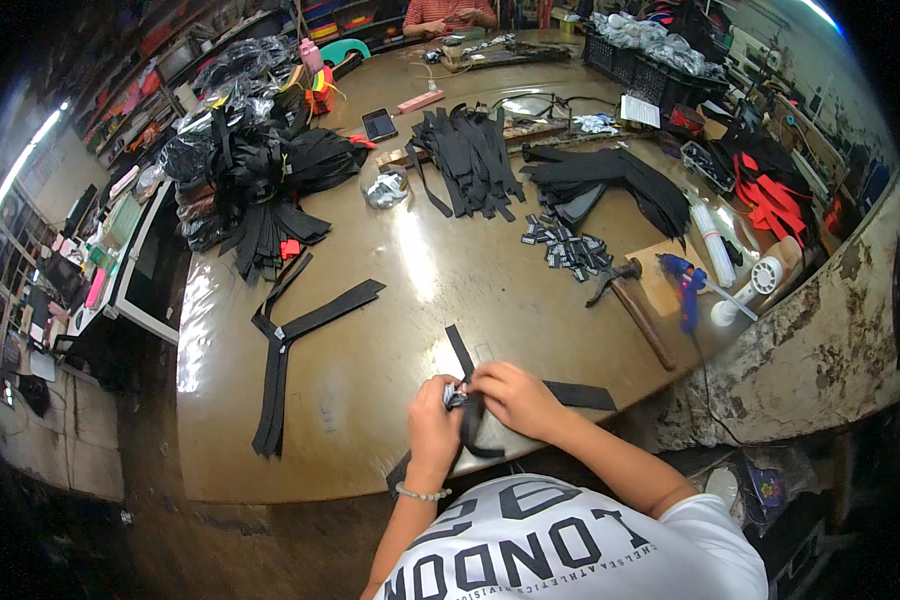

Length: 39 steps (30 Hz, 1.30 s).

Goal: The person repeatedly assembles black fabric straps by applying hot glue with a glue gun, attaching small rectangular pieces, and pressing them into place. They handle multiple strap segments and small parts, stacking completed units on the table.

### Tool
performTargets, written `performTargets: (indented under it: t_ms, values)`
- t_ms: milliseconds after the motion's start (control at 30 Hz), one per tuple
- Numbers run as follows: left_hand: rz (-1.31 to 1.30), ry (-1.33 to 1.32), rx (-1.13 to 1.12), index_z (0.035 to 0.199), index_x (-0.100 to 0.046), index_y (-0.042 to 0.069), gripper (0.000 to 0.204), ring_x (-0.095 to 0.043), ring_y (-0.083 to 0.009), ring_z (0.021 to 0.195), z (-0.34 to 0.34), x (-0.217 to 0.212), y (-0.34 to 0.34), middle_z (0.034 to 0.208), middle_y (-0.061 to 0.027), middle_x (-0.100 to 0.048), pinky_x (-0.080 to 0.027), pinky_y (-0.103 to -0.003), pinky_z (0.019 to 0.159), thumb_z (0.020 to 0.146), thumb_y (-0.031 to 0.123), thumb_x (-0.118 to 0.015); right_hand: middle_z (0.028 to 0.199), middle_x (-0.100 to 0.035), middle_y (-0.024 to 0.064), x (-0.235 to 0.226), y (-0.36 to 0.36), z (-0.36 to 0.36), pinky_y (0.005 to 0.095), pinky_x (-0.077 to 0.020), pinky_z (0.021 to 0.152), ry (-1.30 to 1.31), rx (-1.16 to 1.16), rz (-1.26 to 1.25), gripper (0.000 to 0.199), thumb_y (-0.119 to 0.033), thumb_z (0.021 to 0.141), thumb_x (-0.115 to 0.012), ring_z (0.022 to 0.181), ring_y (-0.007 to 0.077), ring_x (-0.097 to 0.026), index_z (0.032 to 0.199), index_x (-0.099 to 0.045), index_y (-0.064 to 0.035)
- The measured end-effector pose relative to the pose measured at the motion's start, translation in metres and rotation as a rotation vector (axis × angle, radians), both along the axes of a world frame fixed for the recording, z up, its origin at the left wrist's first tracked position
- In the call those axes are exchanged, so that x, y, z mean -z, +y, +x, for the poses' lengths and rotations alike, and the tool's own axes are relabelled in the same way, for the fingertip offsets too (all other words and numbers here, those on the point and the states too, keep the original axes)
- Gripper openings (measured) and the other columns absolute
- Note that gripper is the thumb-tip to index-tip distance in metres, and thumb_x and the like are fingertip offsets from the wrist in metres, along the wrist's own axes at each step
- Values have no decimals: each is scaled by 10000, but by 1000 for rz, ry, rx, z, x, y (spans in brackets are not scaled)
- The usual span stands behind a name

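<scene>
Close to the table's near edge, my left hand (436, 428) is closed around a black strap (472, 425), with a small greyish-white piece (454, 396) showing at its fingertips. What that piece is I cannot make out. My right hand (515, 396) meets it there, its fingers pinched on the strap beside the piece. One black end (459, 350) sticks out beyond the hands, and another flat black length (582, 396) passes out to the right under my right wrist. Farther left lies a Y-shaped black strap piece (276, 375) with a small light piece at its joint.
Right of my hands lie a wooden-handled hammer (643, 322), a blue glue gun (688, 290) and a pile of small dark tabs (568, 248). Black strap stacks (465, 155) and a phone (379, 125) lie farther back. Across the table sits a person in a red top (448, 14).
</scene>
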<state>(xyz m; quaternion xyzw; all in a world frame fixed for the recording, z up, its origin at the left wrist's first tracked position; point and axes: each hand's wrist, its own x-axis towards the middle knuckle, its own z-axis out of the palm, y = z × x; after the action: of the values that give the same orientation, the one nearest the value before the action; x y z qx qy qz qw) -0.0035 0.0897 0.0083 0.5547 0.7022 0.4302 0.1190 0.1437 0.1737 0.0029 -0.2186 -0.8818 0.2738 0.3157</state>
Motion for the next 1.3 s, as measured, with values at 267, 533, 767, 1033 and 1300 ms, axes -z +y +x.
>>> performTargets:
  t_ms: [267,533,767,1033,1300]
  values:
    - [-132,142,53,1123,-673,144,476,-610,-335,781,12,-3,-7,892,-125,-549,-509,-418,685,703,-78,-638,1115,-634,72,7,-18,21,344,-572,821,-149,-34,237,294,-91,783,-595,1124,278,-587,1068,-645,-33]
    - [-185,202,82,1131,-660,144,430,-609,-343,792,11,-9,-2,906,-128,-554,-494,-437,693,745,-46,-665,1071,-681,41,-6,-47,48,335,-554,814,-225,-97,189,268,-107,812,-589,1029,237,-628,1062,-680,-80]
    - [-195,206,68,1113,-678,146,427,-610,-328,787,10,-7,-2,901,-127,-553,-496,-424,691,738,-59,-667,949,-713,59,-17,-37,115,306,-543,814,-11,-235,-348,216,-109,868,-661,843,213,-667,1078,-711,-105]
    - [6,95,-56,1075,-620,81,293,-607,-367,815,5,-15,-17,894,-162,-592,-483,-423,693,798,-7,-661,1164,-589,222,17,126,250,376,-495,863,332,1035,-181,587,-310,829,-787,963,271,-616,1208,-494,30]
    - [-130,179,-62,1061,-708,175,277,-624,-258,714,11,-5,-23,819,-60,-582,-493,-367,609,794,104,-710,952,-691,101,-67,75,127,346,-538,792,294,473,-325,419,-230,899,-706,821,160,-668,1229,-509,-63]
